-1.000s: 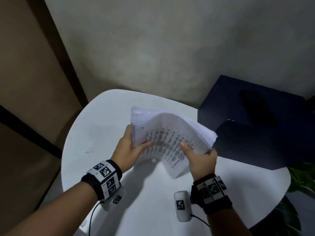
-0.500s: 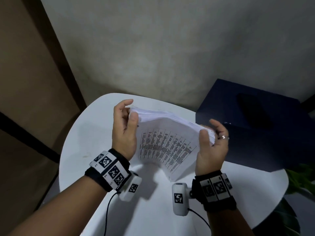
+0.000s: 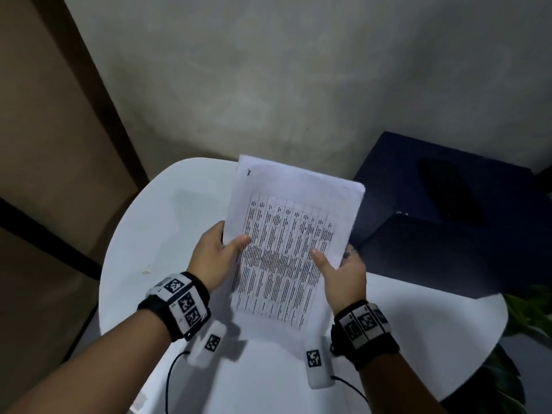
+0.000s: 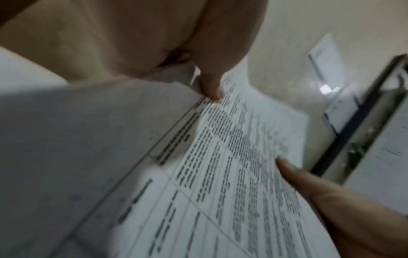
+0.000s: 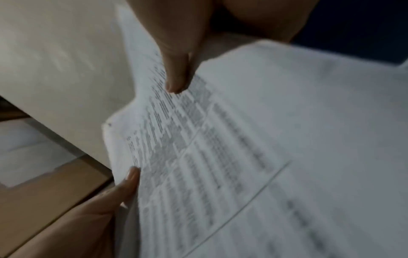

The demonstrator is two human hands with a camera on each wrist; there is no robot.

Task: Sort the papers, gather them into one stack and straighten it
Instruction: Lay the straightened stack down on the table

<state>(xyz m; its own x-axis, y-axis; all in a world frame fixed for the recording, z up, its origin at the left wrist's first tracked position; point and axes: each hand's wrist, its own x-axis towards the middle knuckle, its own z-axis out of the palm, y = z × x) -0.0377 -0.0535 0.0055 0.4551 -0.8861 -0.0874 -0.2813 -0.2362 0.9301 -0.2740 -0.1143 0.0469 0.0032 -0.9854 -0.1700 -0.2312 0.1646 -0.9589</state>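
Observation:
A stack of white papers with a printed table on the top sheet stands raised over the white table, its lower edge near the tabletop. My left hand grips the stack's left edge, thumb on the printed face and fingers behind. My right hand grips the right edge the same way. In the left wrist view the papers fill the frame, with my left hand's thumb pressed on them. In the right wrist view my right hand's thumb lies on the printed sheet.
A dark blue box stands on the table's right side, close behind the right hand, with a dark oval opening on top. Green leaves show past the table's right edge. A grey wall rises behind the table.
The stack was bent and held flat by its ends. Now both hands grip its side edges with thumbs on top, and it stands straight with the printed page facing me.

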